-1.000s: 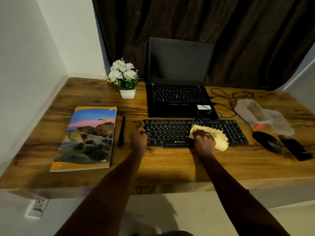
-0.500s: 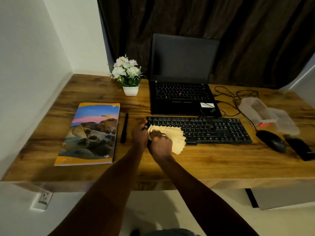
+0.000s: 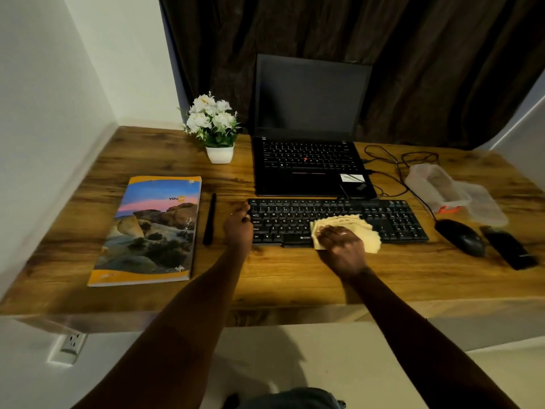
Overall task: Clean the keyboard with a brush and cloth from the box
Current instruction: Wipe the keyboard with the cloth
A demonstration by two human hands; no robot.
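Head view: the right hand holds a yellow cloth under curled fingers on the middle of the keyboard, which lies on the desk just before the laptop. The left hand grips the keyboard's left end.

Your single head camera sits above and just in front of the keyboard, looking forward and down, fairly close.
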